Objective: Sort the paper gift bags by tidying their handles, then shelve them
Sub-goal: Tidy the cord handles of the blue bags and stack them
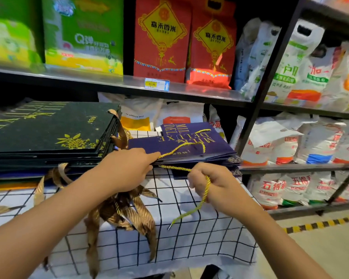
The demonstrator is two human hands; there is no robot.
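Left of the navy gift bags [181,146]: a stack of flat dark green gift bags [48,129] lies on the bench [169,238], which is draped in a white cloth with a black grid; brown-and-gold striped ribbon handles [129,210] trail from this stack over the bench's front edge. The left hand [129,168] rests at the near left corner of the navy gift bags, its index finger extended along the top bag toward a gold cord handle [181,147] lying looped on that bag's face; the remaining fingers curl under the bags' edge, gripping it. The navy gift bags lie flat in a small pile at the bench's right end. Just below and right of them, the right hand [212,182] holds a second gold cord [201,200], fingers clamped around it, its free tipped end dangling. Behind the navy gift bags, shelves [189,91] carry red rice bags [161,37] and white sacks [290,137].
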